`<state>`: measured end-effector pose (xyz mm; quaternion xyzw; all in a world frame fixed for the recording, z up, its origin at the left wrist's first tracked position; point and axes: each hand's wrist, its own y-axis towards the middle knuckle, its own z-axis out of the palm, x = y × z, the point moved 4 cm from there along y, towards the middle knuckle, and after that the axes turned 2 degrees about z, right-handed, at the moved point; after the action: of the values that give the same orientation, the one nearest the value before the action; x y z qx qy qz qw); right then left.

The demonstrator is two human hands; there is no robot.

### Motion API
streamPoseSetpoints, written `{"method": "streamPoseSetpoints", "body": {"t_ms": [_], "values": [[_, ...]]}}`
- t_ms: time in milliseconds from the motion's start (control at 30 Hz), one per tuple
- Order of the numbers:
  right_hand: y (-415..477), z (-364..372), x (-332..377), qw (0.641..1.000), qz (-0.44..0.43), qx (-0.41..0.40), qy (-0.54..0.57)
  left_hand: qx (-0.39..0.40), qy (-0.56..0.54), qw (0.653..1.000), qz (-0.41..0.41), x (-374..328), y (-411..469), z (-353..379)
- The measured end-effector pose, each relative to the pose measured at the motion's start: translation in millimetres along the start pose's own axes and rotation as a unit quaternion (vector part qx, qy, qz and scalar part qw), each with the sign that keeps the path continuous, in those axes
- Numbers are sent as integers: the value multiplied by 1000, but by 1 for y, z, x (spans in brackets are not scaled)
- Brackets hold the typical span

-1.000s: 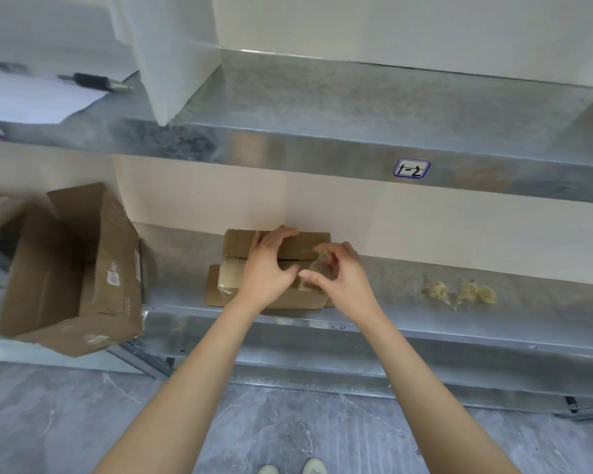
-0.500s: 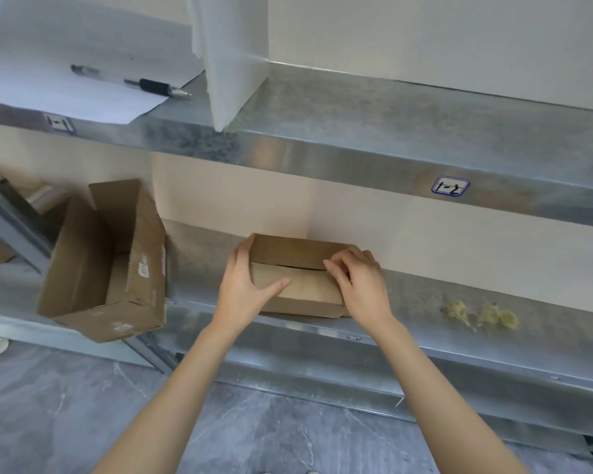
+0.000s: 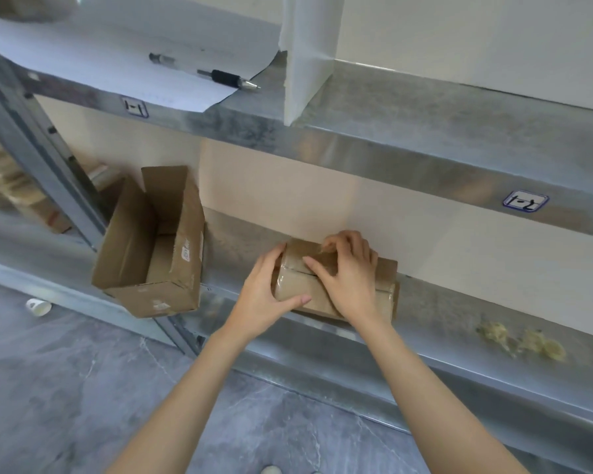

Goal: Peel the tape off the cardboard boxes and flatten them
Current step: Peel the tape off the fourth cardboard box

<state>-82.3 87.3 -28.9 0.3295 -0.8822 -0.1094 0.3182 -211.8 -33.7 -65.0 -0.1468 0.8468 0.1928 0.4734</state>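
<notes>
On the shelf (image 3: 459, 313), one taped box (image 3: 297, 285) is gripped by left hand (image 3: 264, 299) and right hand (image 3: 350, 275); one open box (image 3: 182, 244) lies left.

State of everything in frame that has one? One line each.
small cardboard box: closed, taped, on the lower shelf
left hand: grips its left end
right hand: on its top, fingers curled over the far edge
large cardboard box: open, flaps up
pen: lying on paper
paper cup: on its side, floor
tape wads: crumpled, loose on lower shelf

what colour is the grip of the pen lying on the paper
Black grip, clearest in the head view.
</notes>
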Motion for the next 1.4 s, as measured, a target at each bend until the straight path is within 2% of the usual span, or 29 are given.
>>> {"method": "streamPoseSetpoints", "body": {"t_ms": [300, 367, 500, 567, 733, 933, 1267, 1400], "values": [[-5, 4, -2, 999, -17, -16, -31, -54, -34, 996, -59, -13, 37, -34], [-8, 1, 1, 999, -21, -25, -39, -25, -31, 997, -65, -18, 51, -33], [-8, 2, 1, 998, -26, -10, -54, 81, -4, 994, -76, -22, 70, -16], [-6, 3, -1, 998, -25, -3, -56, 98, 6, 993, -68, -21, 73, -11], [-5, 4, -1, 998, -25, -8, -60, 57, -78, 993, -64, -21, 78, -16], [-1, 5, -1, 998, -22, -12, -61, -4, -117, 991, -66, -21, 75, -25], [2, 8, -3, 997, -25, 17, -66, -156, -151, 974, -70, -24, 64, -32], [7, 6, -8, 998, -9, 28, -51, -166, -166, 971, -40, -32, 65, -37]]}}
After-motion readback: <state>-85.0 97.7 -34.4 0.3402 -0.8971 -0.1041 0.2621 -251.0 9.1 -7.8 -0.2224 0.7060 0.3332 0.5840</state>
